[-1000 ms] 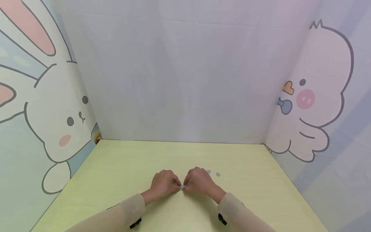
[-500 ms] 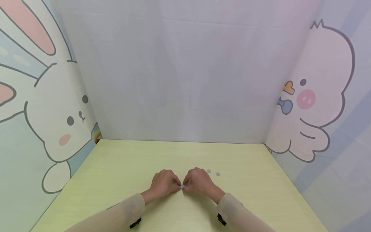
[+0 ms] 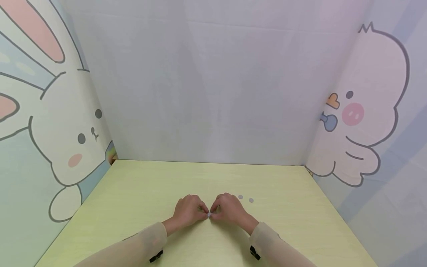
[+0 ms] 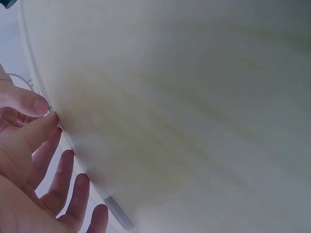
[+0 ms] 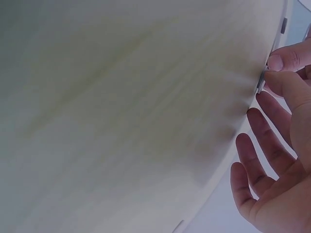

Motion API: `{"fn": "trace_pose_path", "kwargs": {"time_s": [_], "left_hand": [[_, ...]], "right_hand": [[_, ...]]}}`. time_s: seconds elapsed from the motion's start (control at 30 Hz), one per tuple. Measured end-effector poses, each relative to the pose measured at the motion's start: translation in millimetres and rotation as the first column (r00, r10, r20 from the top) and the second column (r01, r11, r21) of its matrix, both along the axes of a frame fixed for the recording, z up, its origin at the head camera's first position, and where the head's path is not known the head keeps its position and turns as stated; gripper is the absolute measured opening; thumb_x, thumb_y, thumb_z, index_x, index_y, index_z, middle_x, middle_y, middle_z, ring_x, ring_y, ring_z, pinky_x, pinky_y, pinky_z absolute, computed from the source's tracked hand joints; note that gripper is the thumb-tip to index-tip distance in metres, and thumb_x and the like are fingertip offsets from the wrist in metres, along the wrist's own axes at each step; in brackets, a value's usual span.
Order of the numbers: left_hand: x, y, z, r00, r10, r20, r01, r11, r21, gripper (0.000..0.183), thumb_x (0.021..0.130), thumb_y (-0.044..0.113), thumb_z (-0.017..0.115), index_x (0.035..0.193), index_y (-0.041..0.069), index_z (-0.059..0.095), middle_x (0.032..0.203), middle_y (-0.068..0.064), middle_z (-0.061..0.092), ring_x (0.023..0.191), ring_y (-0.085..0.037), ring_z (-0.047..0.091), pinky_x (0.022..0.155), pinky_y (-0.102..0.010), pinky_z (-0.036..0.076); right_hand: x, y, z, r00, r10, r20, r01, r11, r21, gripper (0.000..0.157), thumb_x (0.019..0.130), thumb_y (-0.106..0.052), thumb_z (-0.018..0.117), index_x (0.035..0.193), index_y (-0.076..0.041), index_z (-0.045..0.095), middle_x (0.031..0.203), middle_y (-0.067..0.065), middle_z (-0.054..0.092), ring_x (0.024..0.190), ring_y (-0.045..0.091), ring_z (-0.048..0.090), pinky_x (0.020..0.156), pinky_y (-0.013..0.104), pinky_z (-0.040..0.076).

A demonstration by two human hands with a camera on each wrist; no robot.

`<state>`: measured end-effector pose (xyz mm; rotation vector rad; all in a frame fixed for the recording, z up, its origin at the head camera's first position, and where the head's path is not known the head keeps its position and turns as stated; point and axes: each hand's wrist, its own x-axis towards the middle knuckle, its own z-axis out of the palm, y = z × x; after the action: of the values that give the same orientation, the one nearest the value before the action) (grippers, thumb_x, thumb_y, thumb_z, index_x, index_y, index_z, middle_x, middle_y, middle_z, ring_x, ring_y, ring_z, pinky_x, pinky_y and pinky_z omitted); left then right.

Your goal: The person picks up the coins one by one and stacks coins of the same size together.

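A small, thin grey piece [image 3: 209, 214] sits between the fingertips of both hands just above the table, mostly covered, so its full shape is hidden. My left hand [image 3: 189, 209] pinches it from the left with thumb and forefinger. From the opposite side my right hand [image 3: 230, 208] pinches it the same way. In the right wrist view the grey piece [image 5: 261, 82] shows edge-on at the thumb tip. The other fingers of each hand spread loosely towards the table. Two flat grey discs [image 3: 251, 200] lie on the table beyond the right hand.
The pale yellow-green table [image 3: 150, 178] reaches back to a plain light curtain [image 3: 213, 92]. Side curtains carry a cartoon rabbit [image 3: 66, 129] on the left and a white chick [image 3: 370, 92] on the right. A grey object [image 4: 118, 212] shows edge-on in the left wrist view.
Both hands stay almost still around the grey piece; the right hand has shifted very slightly to the left. The two discs remain in place.
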<state>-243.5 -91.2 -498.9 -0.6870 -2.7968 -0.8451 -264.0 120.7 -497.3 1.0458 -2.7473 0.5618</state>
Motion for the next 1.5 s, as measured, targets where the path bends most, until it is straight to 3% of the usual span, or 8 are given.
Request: {"fn": "trace_pose_path", "kwargs": {"time_s": [0.7, 1.03, 1.5], "left_hand": [[0.5, 0.1, 1.2, 1.0, 0.002, 0.018, -0.002, 1.0, 0.004, 0.009, 0.079, 0.023, 0.095, 0.083, 0.025, 0.086, 0.085, 0.012, 0.075, 0.086, -0.013, 0.066, 0.073, -0.041, 0.051], [2.6, 0.2, 3.9, 1.0, 0.0, 0.025, 0.0, 1.0, -0.002, 0.01, 0.08, 0.022, 0.095, 0.081, 0.026, 0.085, 0.084, 0.013, 0.073, 0.085, -0.011, 0.063, 0.071, -0.037, 0.048], [1.4, -0.5, 3.0, 0.999, -0.001, 0.033, 0.001, 1.0, -0.007, 0.009, 0.08, 0.023, 0.094, 0.082, 0.025, 0.086, 0.084, 0.013, 0.074, 0.085, -0.011, 0.065, 0.072, -0.038, 0.049]], "right_hand": [[-1.6, 2.8, -1.8, 0.997, 0.012, 0.075, -0.009, 0.999, -0.037, 0.006, 0.086, -0.027, 0.09, 0.088, -0.022, 0.087, 0.085, -0.014, 0.075, 0.084, 0.006, 0.065, 0.078, 0.026, 0.052], [-1.6, 9.0, -2.5, 0.993, 0.023, 0.12, -0.017, 0.999, -0.045, 0.005, 0.085, -0.018, 0.089, 0.088, -0.019, 0.086, 0.087, -0.011, 0.076, 0.087, 0.007, 0.065, 0.083, 0.027, 0.053], [0.1, 6.0, 0.2, 0.99, 0.0, 0.14, 0.006, 0.999, -0.047, 0.004, 0.085, -0.019, 0.091, 0.087, -0.02, 0.087, 0.085, -0.014, 0.074, 0.087, 0.007, 0.063, 0.081, 0.026, 0.051]]}}
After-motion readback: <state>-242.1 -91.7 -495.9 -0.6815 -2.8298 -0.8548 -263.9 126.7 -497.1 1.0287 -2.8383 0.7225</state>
